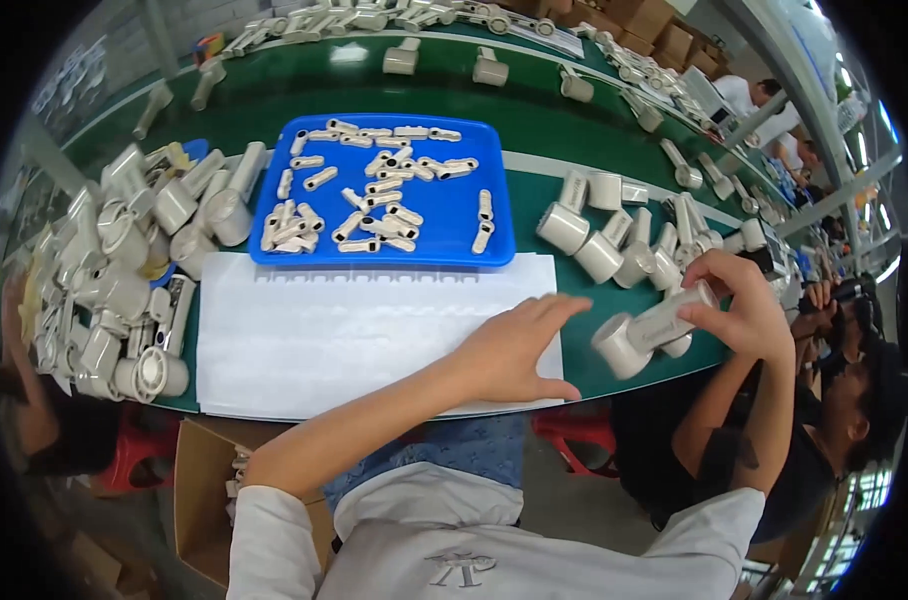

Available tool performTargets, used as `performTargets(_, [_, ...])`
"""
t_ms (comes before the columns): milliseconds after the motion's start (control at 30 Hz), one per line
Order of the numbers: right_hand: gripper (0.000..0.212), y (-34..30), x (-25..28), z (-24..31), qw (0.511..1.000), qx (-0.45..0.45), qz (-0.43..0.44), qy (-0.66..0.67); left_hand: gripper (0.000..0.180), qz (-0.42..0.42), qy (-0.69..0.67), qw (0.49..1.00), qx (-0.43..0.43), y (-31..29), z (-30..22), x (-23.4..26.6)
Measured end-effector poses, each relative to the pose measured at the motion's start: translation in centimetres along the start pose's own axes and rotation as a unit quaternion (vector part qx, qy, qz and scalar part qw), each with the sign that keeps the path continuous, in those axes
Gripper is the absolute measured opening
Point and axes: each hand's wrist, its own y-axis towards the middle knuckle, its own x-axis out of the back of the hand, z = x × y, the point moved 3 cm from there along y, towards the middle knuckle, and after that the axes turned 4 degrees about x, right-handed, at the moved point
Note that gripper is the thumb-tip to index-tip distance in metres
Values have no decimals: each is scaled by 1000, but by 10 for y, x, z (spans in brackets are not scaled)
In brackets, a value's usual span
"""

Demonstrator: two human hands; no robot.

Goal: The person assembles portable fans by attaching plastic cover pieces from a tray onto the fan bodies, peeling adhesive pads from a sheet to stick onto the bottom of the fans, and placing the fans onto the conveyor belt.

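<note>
My right hand (746, 308) grips a white plastic device (646, 331), with a drum-shaped round head and a straight handle, by the handle's end. Its head tilts down and left over the table's right edge. To the left, my left hand (514, 350) hovers over the white paper sheets (364, 350) with its fingers spread, holding nothing. Several more such white devices (600, 257) lie just beyond my right hand. Behind the sheets sits a blue tray (434, 256) with many small white parts (384, 186) with dark spots in it.
A heap of white devices (124, 270) covers the left side of the table. Beyond the tray, a green conveyor belt (434, 90) carries more devices. A person in black (842, 405) sits close on my right. An open cardboard box (209, 490) stands below the front edge.
</note>
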Motion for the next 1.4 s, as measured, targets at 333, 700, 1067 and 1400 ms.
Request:
performTargets(333, [26,86,-86,46,892,-104,193,395,72,-200,29,977,-61,-78,-34,66])
performTargets(700, [22,184,-171,37,971,150,131,-132,68,-205,-21,961,186,-132,32,97])
performTargets(1067, [28,131,-146,82,903,163,9,397,60,-198,65,968,142,-117,44,118])
performTargets(1400, [28,96,-205,97,911,140,-98,374,49,-149,159,965,147,-87,37,108])
